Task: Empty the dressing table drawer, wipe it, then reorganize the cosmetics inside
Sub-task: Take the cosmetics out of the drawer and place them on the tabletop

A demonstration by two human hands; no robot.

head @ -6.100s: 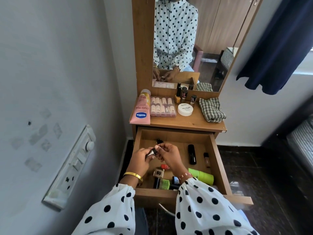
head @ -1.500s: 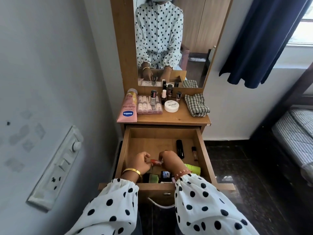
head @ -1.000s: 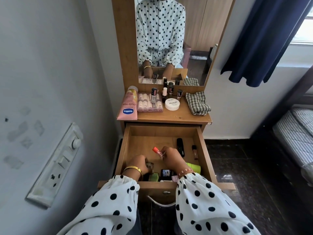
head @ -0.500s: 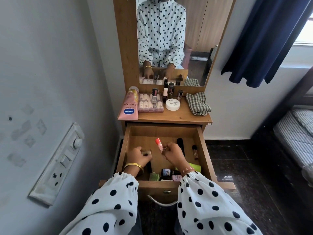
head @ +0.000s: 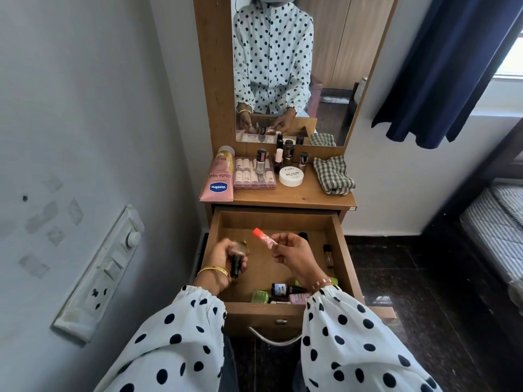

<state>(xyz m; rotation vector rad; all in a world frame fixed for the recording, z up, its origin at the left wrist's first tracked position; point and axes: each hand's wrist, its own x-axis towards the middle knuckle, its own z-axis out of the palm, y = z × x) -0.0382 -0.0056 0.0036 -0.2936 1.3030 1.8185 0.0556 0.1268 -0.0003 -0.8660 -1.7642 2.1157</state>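
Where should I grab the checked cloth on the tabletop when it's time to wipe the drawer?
Take the checked cloth from above, at its bunched near end. It lies crumpled and folded at the right of the tabletop, apart from the white jar, so a pinch there with the right hand should probably gather several layers. That hand now holds a red-capped tube.

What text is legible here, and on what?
"Vaseline", "Gluta-Hya": pink tube, seen upside down.
"NAIL POLISH": white jar; the brand above it is too blurred.
Dark bottle in the drawer: label too blurred.
Pink box labels: too small.
Nothing readable on the items in either hand.
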